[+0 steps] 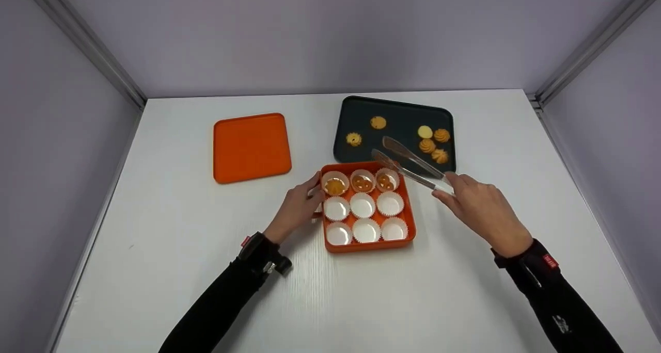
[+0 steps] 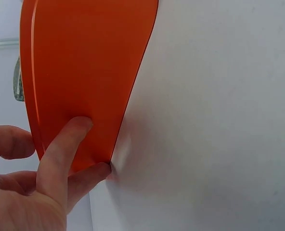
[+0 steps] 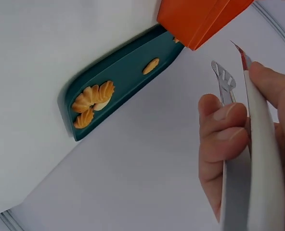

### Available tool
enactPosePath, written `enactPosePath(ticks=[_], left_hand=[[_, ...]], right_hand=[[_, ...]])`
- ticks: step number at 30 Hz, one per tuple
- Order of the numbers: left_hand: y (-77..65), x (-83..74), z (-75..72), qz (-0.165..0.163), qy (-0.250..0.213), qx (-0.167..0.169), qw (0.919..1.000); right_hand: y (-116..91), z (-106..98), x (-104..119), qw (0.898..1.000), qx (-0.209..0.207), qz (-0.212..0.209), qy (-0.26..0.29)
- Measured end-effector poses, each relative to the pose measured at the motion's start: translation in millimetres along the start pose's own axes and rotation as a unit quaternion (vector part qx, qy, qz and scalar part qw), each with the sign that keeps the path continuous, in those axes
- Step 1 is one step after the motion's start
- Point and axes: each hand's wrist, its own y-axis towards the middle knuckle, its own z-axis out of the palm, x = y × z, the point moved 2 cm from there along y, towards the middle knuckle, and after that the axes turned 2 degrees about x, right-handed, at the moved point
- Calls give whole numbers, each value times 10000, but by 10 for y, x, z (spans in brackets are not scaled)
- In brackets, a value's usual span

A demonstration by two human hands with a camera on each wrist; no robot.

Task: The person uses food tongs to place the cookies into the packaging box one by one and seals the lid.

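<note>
An orange square box (image 1: 371, 247) holds rows of white paper cups. A golden cookie (image 1: 334, 187) sits in its far left cup, and brownish pieces lie in the other two far cups. My left hand (image 1: 296, 210) rests against the box's left side; in the left wrist view its fingertips touch the outer orange wall (image 2: 97, 62). My right hand (image 1: 484, 212) grips a pair of tongs (image 1: 421, 163). The tongs' arms stand apart with nothing between them, above the box's far right corner and the dark tray's near edge.
Behind the box lies a dark green tray (image 1: 397, 107). It bears a flower-shaped cookie (image 1: 353, 139), a round cookie (image 1: 378, 122), a pale round cookie (image 1: 425, 132) and several swirled cookies (image 1: 427, 146). An orange square lid or tray (image 1: 252, 148) lies farther left. Walls enclose the white table.
</note>
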Motion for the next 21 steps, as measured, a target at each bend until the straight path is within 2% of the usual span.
enactPosePath(ticks=[4, 9, 15, 21], left_hand=[[-4, 4, -1, 3, 129, -15, 9999], [-3, 4, -9, 48, 270, -48, 9996], [-7, -12, -21, 52, 139, -12, 9999], [1, -3, -20, 173, 75, 123, 9997]], right_hand=[[95, 31, -56, 9997, 3, 135, 204], [214, 74, -134, 9981, -196, 370, 457], [326, 143, -228, 9942, -262, 621, 842], [472, 176, -343, 9948, -136, 589, 824]])
